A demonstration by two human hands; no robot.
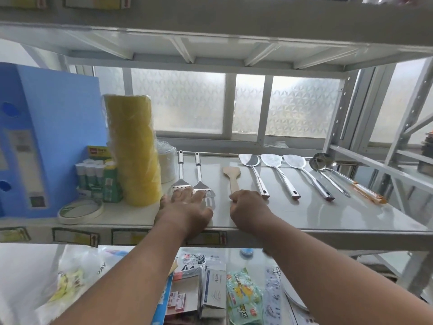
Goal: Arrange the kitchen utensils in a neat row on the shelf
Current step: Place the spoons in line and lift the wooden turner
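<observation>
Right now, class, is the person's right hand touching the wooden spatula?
Touching. The head view shows the right hand closed around the near end of the wooden spatula, whose handle disappears under the fingers.

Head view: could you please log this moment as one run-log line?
left hand: flat on slotted turners | right hand: closed on wooden spatula handle | steel spatulas, ladles: lying apart, untouched | shelf

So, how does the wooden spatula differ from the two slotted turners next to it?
The wooden spatula is pale wood with a solid blade; the slotted turners are shiny metal with slits. Its blade points to the window; theirs point to the shelf's front edge. The right hand holds its handle; the left hand lies flat over their blades. All lie flat.
</observation>
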